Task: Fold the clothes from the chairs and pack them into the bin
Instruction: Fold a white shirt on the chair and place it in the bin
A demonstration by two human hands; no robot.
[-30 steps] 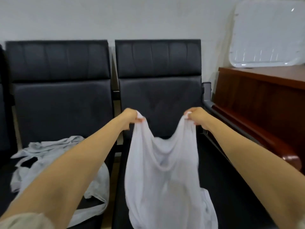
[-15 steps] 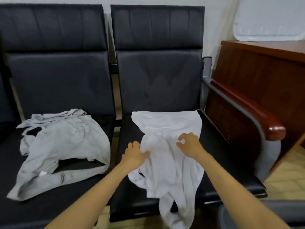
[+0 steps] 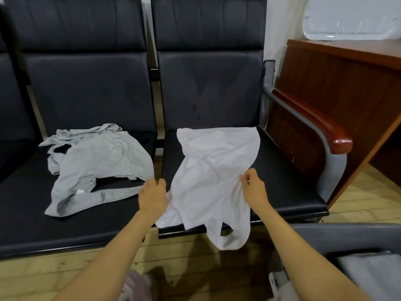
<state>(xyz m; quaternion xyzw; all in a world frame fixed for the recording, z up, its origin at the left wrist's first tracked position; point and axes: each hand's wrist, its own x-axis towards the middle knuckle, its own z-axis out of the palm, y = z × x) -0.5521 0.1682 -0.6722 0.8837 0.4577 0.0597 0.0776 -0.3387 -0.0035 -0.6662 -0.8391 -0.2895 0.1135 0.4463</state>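
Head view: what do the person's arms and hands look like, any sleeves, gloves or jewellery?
Both arms are bare along all that shows: neither the left arm nor the right arm has a sleeve in frame. The left hand and right hand are ungloved, with no ring, watch or bracelet visible. No markings show on either.

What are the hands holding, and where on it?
Right hand pinches the white garment at its right edge. Left hand sits curled at its left edge; a grip cannot be told.

The bin (image 3: 347, 230) runs off frame; whether the left hand (image 3: 153, 197) grips the white top (image 3: 213, 168) is hidden.
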